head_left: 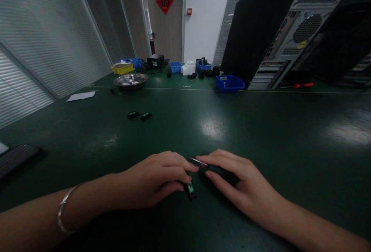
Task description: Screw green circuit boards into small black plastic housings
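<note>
Left hand (162,172) lightly grips small black-and-green oblong part (191,190); right hand (246,174) grips dark-handled, steel-shafted tool (200,162), apparently a screwdriver, whose nearby tip, slipping, could jab left fingers (193,168).

Between the left hand (166,174) and right hand (246,178), a thin tool (199,162) and a black-and-green piece (191,191) narrow the gap. Ahead of both, the surface (179,128) lies open to a blue bin (230,84) and tall case (257,24). Ahead-left, two small black parts (133,115) stand before a metal bowl (131,81); a keyboard (20,159) obstructs far left.
</note>
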{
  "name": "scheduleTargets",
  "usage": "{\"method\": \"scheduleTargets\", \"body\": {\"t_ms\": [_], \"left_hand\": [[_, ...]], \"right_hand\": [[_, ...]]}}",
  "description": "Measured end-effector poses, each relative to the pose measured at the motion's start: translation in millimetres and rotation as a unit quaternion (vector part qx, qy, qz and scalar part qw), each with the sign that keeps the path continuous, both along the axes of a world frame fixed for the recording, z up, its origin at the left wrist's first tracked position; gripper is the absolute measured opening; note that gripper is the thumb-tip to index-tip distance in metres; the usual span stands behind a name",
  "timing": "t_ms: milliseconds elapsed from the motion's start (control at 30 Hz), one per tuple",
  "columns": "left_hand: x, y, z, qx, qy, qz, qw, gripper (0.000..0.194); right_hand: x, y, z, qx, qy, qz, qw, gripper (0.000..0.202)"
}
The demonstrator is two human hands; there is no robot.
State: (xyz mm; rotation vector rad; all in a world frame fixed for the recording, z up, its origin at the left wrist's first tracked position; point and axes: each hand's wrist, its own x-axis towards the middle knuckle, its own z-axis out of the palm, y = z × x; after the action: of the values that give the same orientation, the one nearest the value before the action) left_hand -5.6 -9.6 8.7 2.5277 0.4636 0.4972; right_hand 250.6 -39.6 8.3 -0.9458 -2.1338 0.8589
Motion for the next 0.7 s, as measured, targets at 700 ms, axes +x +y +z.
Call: {"method": "scheduleTargets", "body": {"t_ms": [700], "left_hand": [[-2.0,13.5,-4.8,-0.011,-0.050,0.037,0.998,0.012]], "right_hand": [[-0.5,-0.1,-0.6,0.000,-0.003,0.000,1.000,0.034]]}}
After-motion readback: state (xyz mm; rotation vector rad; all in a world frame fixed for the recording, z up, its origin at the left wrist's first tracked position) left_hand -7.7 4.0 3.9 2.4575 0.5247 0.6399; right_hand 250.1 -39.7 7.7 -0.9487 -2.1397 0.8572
